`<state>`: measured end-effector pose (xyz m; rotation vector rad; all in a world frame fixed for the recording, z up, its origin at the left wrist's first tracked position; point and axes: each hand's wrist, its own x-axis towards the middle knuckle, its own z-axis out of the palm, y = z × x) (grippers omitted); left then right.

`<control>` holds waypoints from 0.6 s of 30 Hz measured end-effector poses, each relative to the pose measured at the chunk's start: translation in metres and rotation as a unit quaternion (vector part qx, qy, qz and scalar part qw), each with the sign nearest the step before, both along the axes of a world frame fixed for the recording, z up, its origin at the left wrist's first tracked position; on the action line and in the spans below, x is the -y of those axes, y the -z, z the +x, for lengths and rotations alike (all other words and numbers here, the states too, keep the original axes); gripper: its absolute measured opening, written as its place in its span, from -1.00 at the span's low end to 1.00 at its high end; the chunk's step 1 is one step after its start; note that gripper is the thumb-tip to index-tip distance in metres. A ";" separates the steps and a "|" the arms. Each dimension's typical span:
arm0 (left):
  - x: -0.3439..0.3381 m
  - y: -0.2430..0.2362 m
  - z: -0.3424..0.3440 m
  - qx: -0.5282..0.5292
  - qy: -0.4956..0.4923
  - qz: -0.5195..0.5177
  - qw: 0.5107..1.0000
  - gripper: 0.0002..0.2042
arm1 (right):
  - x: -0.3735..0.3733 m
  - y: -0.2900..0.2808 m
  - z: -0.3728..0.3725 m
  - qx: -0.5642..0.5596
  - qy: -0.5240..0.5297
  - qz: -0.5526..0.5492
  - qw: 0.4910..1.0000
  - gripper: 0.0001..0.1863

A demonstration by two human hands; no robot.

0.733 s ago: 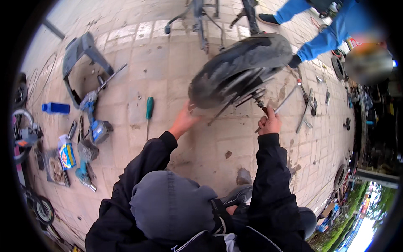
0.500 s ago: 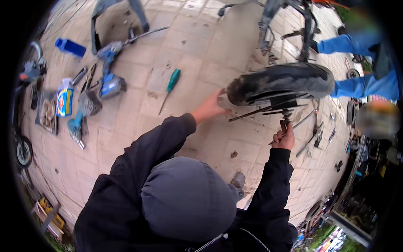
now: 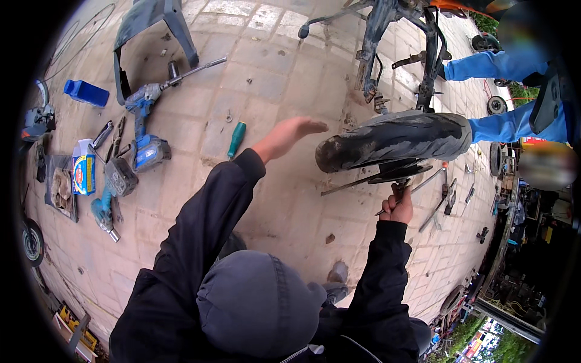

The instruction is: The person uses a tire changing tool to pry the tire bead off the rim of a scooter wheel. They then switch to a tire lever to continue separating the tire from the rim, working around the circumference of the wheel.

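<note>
A scooter-type wheel with a black, muddy tyre (image 3: 393, 142) stands on the paving ahead of me, right of centre. Beneath its near side, my right hand (image 3: 397, 207) is closed around the end of the axle at the hub, which the fingers largely cover. A thin metal rod (image 3: 426, 181) passes by this hand. My left hand (image 3: 292, 134) is off the tyre, left of it, with fingers stretched out flat and nothing held. Closest to that hand lies a green-handled screwdriver (image 3: 236, 139) on the paving. A long thin bar (image 3: 344, 186) juts out left below the wheel.
Left lie a blue impact wrench (image 3: 142, 121), a teal power tool (image 3: 104, 209), a blue bottle (image 3: 86, 92) and a yellow-blue box (image 3: 84, 172). A dark vehicle frame (image 3: 378, 36) stands beyond the wheel. A person in blue trousers (image 3: 502, 124) is at right, near scattered tools (image 3: 448, 196).
My left hand has moved up and away from the tyre's left end. The wheel has tilted somewhat, while my right hand stays at its hub. The view has shifted slightly.
</note>
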<state>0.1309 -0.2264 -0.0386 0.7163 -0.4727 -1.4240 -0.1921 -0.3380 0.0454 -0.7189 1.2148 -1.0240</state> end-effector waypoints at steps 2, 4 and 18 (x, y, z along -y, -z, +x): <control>0.009 -0.011 0.004 0.032 0.006 0.018 0.999 -0.55 | 0.003 0.000 -0.005 -0.020 -0.002 -0.021 1.000 -0.69; 0.015 -0.020 0.012 0.076 0.011 0.034 0.996 -0.56 | 0.003 0.000 -0.004 -0.028 0.006 -0.035 0.999 -0.70; 0.110 -0.073 0.004 0.270 0.188 0.087 0.940 -0.52 | -0.015 0.009 -0.023 -0.051 0.059 -0.013 0.997 -0.78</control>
